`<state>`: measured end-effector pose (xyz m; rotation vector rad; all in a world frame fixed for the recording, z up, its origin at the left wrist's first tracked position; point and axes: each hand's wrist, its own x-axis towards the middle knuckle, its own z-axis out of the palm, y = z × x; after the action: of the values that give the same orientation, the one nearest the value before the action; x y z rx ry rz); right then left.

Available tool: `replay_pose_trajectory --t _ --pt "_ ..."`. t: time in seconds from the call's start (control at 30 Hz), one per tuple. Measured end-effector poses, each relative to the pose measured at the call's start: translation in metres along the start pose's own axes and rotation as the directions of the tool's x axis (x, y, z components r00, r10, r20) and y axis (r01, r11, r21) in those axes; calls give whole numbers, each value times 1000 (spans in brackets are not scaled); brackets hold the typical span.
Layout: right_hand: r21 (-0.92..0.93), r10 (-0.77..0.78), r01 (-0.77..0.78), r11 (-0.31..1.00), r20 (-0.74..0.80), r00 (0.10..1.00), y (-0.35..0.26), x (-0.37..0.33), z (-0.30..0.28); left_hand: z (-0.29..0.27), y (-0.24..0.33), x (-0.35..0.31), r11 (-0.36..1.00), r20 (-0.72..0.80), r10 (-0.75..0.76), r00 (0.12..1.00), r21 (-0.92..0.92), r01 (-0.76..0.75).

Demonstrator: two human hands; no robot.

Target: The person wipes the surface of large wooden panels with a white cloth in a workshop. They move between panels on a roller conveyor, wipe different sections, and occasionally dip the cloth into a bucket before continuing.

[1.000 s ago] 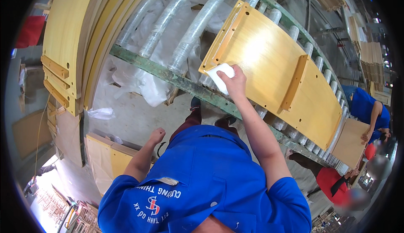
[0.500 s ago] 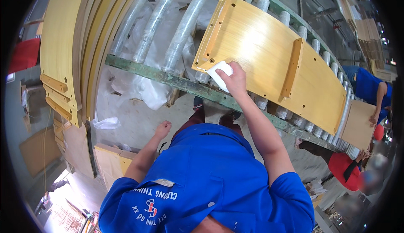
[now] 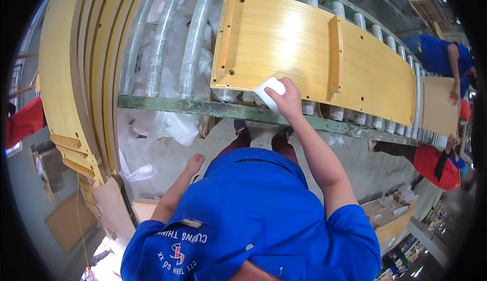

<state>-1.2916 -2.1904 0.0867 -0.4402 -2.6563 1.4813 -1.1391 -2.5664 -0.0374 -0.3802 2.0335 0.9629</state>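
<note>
My right hand (image 3: 288, 100) is closed round a white, rounded roll-like object (image 3: 268, 94) at the near edge of a curved yellow wooden panel (image 3: 289, 42). A thin white strip or line runs along that edge, from the panel's near left corner toward the roll. The panel lies on a roller conveyor, with one wooden batten (image 3: 336, 52) across its middle and another (image 3: 225, 40) at its left end; small dark holes dot its face. My left hand (image 3: 194, 164) hangs beside my body, its fingers curled with nothing visible in them.
Plastic-wrapped rollers (image 3: 195, 42) sit behind a green rail (image 3: 203, 107). More curved panels (image 3: 66, 52) stand stacked at the left. White plastic sheeting (image 3: 180, 126) lies under the conveyor. At the right, people in blue and red handle a brown board (image 3: 439, 106).
My right hand and the white roll have slid right along the panel's near edge, leaving more of the white line in sight. My view has turned slightly.
</note>
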Motion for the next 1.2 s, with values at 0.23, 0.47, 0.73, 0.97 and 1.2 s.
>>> replay_pose_trajectory --t 0.23,0.47,0.73,0.97,1.2 --pt "-16 36 -41 999 -252 967 29 -19 -48 -10 18 15 997 46 61 997 51 -64" --pt "-84 92 -140 987 -422 902 66 -36 -104 -7 37 20 990 58 83 995 111 -89" --pt "-74 112 -158 985 -422 899 72 -43 -117 -3 55 21 982 84 76 994 166 -89" --pt "-68 93 -136 988 -433 897 77 -45 -122 5 72 21 972 78 132 988 184 -144" --pt "-23 96 -127 992 -523 847 102 -50 -151 20 91 15 932 77 184 980 302 -199"
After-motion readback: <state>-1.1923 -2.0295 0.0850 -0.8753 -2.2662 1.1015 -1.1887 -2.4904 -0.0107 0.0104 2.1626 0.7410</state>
